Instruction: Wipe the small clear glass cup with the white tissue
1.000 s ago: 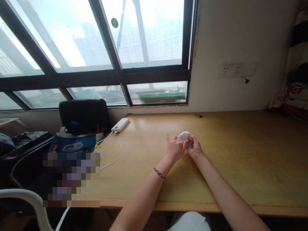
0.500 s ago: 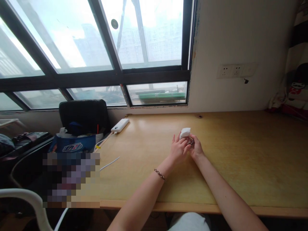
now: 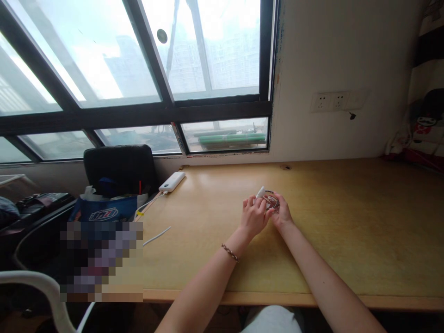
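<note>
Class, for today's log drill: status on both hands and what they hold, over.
Left hand pinches white wad. Right hand grips small round shiny item, kind unclear. Power bank on desk, well off left, not in the way.

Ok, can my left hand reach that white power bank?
Probably yes: only bare desk lies between the left hand and the power bank, though it is pinching a small white piece.
</note>
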A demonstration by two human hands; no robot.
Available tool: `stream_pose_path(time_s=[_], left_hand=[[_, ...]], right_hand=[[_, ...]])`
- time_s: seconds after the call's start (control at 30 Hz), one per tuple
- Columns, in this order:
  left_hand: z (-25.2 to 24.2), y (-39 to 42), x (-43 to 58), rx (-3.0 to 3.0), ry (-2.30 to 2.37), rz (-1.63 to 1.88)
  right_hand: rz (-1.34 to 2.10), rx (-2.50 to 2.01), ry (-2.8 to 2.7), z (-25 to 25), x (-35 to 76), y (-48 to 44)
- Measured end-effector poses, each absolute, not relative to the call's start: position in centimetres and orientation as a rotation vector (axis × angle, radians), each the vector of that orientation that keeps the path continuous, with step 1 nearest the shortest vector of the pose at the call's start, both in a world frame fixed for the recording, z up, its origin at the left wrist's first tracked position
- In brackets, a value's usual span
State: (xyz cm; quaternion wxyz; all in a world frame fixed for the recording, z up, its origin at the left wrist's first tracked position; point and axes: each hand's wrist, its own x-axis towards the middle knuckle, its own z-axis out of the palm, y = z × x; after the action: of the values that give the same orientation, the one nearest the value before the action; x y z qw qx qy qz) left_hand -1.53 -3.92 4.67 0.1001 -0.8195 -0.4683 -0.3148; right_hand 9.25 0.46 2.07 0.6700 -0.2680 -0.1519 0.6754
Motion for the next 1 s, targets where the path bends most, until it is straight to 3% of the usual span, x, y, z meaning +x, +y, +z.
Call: stream_pose_path(time_s=[0.3,0.77,1.0], left_hand=[[3.9,-3.2,-1.7,-2.444,-1.235,-0.986],[3.5,-4.0,-0.1,-2.629,-1.737,-1.056],[4.7,-4.0,-0.7,-2.689,-1.67,-1.026]], right_hand=[[1.505,-0.66,-0.284,2.5,9.4,0.3],[1.362,-0.798,-0.385,1.0,9.4,0.6],[1.496,-0.762,-0.496,1.4,8.8,0.3]])
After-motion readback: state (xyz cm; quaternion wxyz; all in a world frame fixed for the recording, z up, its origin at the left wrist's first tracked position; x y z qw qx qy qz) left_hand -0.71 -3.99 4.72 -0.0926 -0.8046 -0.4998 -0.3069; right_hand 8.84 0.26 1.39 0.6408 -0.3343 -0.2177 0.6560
